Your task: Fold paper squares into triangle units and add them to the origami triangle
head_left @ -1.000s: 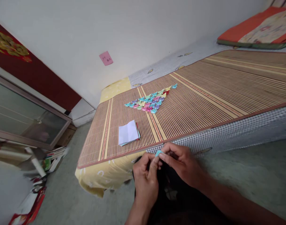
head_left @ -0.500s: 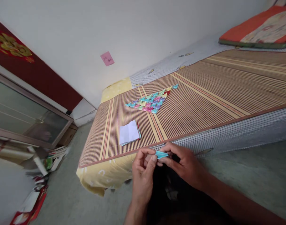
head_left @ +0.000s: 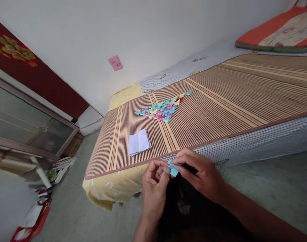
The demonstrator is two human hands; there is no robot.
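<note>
Between my two hands is a small piece of folded light-blue paper (head_left: 173, 170), held above my lap at the bed's front edge. My left hand (head_left: 155, 183) pinches its left side between thumb and fingers. From the right, my right hand (head_left: 197, 171) grips it with thumb and fingertips. Part of the paper is hidden behind the fingers. On the mat beyond lies a triangle of many small folded paper pieces (head_left: 160, 110) in blue, pink, yellow, green and purple. Nearer to my left hand sits a stack of square paper sheets (head_left: 138, 142), pale on top.
A striped mat (head_left: 219, 101) covers the bed, with a yellow cloth (head_left: 113, 188) hanging at its near left corner. Folded orange bedding (head_left: 274, 28) is at the far right. Papers and boxes (head_left: 46, 171) clutter the floor left, beside a glass-panelled door (head_left: 30, 114).
The blue paper has gone from a narrow pointed shape to a wider one with a flap spread downward. My right fingers have shifted slightly on it.
</note>
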